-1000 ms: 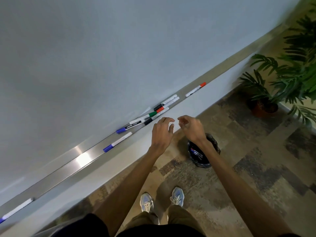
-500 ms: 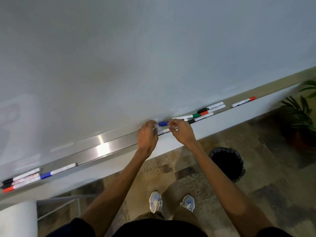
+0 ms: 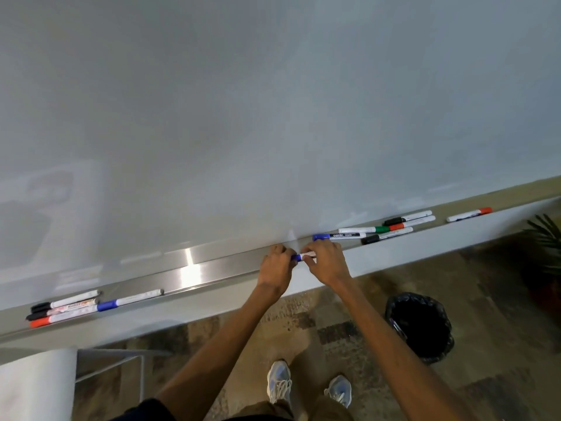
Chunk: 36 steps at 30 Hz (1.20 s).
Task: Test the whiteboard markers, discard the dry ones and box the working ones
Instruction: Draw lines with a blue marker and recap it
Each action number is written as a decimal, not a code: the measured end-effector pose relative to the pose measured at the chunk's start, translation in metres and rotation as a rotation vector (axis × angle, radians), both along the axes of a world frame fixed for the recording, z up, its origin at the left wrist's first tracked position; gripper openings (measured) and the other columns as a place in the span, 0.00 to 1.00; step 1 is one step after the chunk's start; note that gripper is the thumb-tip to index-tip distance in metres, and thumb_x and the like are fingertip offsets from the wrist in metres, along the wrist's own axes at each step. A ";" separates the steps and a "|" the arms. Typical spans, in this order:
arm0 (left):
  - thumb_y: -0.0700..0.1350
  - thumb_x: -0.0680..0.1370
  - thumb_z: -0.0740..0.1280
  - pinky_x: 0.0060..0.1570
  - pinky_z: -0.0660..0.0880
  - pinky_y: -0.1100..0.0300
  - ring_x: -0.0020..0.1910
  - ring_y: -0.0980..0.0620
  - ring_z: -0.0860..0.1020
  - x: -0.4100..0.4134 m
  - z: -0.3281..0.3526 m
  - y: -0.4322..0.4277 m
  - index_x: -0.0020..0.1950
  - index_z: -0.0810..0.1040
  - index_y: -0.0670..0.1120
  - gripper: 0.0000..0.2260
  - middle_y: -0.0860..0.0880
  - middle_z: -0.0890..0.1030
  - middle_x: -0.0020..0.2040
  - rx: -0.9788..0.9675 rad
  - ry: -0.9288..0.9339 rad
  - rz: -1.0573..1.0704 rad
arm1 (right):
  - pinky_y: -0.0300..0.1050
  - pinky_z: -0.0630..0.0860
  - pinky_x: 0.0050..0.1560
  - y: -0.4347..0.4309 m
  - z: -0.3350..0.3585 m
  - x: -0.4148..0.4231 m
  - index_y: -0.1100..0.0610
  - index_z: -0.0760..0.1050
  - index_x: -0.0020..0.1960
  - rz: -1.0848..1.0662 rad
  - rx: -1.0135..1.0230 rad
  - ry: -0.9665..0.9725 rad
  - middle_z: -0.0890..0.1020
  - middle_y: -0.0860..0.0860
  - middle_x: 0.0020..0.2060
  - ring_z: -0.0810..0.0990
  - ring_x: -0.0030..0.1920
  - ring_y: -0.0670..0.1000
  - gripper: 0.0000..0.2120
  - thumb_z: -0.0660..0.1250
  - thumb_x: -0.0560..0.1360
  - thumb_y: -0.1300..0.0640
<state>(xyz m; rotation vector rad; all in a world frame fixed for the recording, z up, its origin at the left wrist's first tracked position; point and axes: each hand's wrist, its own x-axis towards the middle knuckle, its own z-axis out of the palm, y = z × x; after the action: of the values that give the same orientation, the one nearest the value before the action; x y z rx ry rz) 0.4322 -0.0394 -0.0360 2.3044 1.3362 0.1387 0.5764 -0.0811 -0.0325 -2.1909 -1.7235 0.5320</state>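
Note:
Both hands hold one blue-capped marker (image 3: 302,256) just above the metal tray (image 3: 212,265) of the whiteboard (image 3: 273,117). My left hand (image 3: 275,268) grips its blue cap end and my right hand (image 3: 326,262) grips its white barrel. Right of my hands several markers lie in the tray: a blue one (image 3: 337,236), a green one (image 3: 364,230), black ones (image 3: 385,236) and red ones (image 3: 469,214). At the tray's left end lies another group of markers (image 3: 65,309), among them a blue-capped marker (image 3: 130,300).
A black-lined waste bin (image 3: 420,326) stands on the patterned floor below my right arm. A potted plant (image 3: 546,250) is at the right edge. A white surface (image 3: 33,387) and a metal frame (image 3: 121,364) sit at the lower left. My shoes (image 3: 306,385) are below.
The view has swung left and up toward the whiteboard. Both hands went from open in the air to the tray and took hold of the blue-capped marker.

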 end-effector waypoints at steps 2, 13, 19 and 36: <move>0.45 0.83 0.62 0.58 0.70 0.57 0.58 0.48 0.73 -0.005 -0.003 0.000 0.64 0.77 0.46 0.11 0.46 0.77 0.59 -0.008 -0.011 -0.002 | 0.45 0.67 0.64 -0.001 0.001 -0.004 0.52 0.81 0.56 0.024 0.003 -0.006 0.84 0.49 0.51 0.80 0.54 0.50 0.07 0.68 0.79 0.54; 0.48 0.84 0.56 0.46 0.75 0.56 0.46 0.48 0.78 -0.032 0.029 -0.007 0.58 0.73 0.45 0.10 0.46 0.81 0.52 -0.061 -0.344 -0.027 | 0.48 0.69 0.64 -0.021 0.027 -0.020 0.54 0.75 0.68 0.139 0.047 -0.009 0.80 0.52 0.64 0.77 0.62 0.53 0.20 0.61 0.81 0.45; 0.54 0.85 0.51 0.45 0.77 0.45 0.41 0.45 0.77 -0.045 0.042 -0.013 0.53 0.69 0.45 0.15 0.45 0.78 0.44 -0.207 -0.314 -0.144 | 0.47 0.73 0.61 -0.042 0.042 -0.027 0.55 0.74 0.68 0.155 0.089 -0.032 0.81 0.53 0.60 0.79 0.58 0.52 0.19 0.58 0.83 0.45; 0.54 0.85 0.50 0.39 0.72 0.50 0.34 0.48 0.73 -0.089 0.106 -0.121 0.47 0.68 0.45 0.16 0.51 0.73 0.35 -0.080 -0.454 -0.132 | 0.33 0.56 0.26 -0.139 0.091 -0.070 0.55 0.79 0.46 0.152 0.350 -0.271 0.77 0.49 0.23 0.74 0.21 0.49 0.23 0.54 0.80 0.40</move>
<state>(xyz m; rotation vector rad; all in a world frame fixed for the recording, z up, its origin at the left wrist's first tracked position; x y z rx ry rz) 0.3433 -0.1602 0.0697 2.1176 0.9402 0.5203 0.5066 -0.2206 0.0589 -1.9605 -1.9560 -0.0428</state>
